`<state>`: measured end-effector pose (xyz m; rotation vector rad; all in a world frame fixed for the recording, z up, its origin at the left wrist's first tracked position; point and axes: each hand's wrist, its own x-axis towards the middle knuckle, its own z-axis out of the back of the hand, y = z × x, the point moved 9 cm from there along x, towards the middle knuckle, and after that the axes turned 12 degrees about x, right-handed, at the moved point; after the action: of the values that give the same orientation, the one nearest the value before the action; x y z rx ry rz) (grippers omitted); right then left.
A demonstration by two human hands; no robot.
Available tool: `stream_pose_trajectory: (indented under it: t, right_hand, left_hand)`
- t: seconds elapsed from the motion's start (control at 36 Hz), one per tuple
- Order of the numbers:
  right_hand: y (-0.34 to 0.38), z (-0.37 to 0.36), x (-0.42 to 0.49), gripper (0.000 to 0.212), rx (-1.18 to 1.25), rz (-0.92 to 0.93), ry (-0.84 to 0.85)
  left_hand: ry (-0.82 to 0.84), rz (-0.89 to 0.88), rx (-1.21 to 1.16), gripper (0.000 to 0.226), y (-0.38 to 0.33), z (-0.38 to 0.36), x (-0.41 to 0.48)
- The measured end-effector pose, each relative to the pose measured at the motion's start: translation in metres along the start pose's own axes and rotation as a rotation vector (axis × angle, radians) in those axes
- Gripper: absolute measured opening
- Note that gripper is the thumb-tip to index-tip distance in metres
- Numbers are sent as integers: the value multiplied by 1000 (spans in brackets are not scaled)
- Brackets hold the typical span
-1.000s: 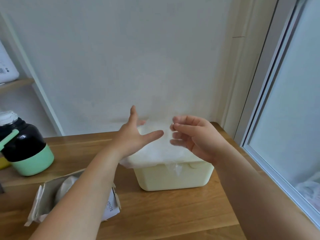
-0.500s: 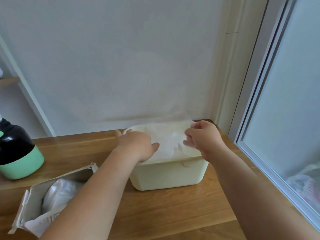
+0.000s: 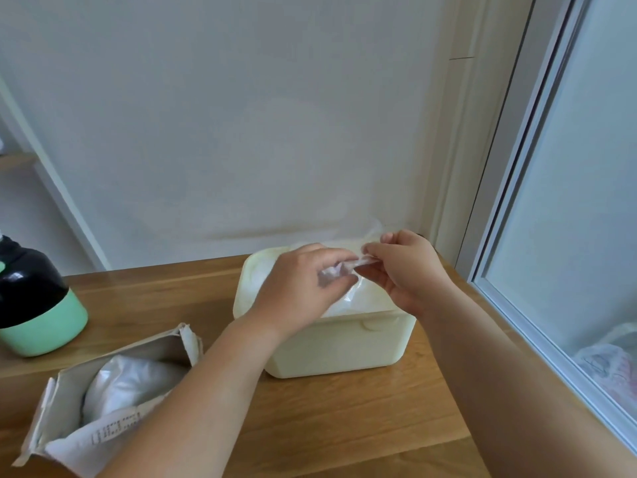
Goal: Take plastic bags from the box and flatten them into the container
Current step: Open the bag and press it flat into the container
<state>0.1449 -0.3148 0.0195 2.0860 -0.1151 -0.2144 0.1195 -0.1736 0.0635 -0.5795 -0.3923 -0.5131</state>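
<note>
In the head view, both hands meet over the open top of the cream container (image 3: 344, 346), which stands on the wooden desk (image 3: 344, 429) near the wall corner. The left hand (image 3: 300, 291) curls its fingers round a crumpled bit of a clear plastic bag (image 3: 336, 270). The right hand (image 3: 410, 270) pinches the same bag's edge just beside it. The two grips are probably set close so the film can be pulled taut and spread flat. The rest of the bag lies over the container's opening, on pale film inside. The torn cardboard box (image 3: 55, 408) lies open at the near left, within easy reach of the left arm, with more white bags (image 3: 127, 381) in it. A black and green jug (image 3: 38, 305) stands at the far left, apart from the work.
</note>
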Motion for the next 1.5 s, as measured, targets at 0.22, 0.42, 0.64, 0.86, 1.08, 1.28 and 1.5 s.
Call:
stream_pose_trajectory:
  t: [0.22, 0.42, 0.64, 0.86, 1.08, 1.28, 1.5]
  right_hand:
    - [-4, 4, 4, 23, -139, 32, -41]
    - [-8, 7, 4, 23, -160, 10, -50]
    - [-7, 9, 3, 22, -206, 13, -55]
    - [-7, 6, 0, 22, -224, -5, -57]
    - [-6, 11, -2, 25, -246, -29, -76]
    - [-4, 7, -5, 28, -232, -43, -64]
    - [-4, 6, -11, 22, -307, -70, -81]
  left_hand:
    - [19, 91, -277, 16, 7, 5, -7]
    - [48, 137, -415, 14, 16, 7, -11]
    - [67, 163, -441, 20, 28, 27, -10]
    - [-58, 164, -501, 26, 35, 57, -13]
    - [-88, 193, -745, 15, 49, 67, -23]
    - [42, 182, -460, 79, 36, 44, -21]
    - [-310, 75, -323, 19, 18, 69, -23]
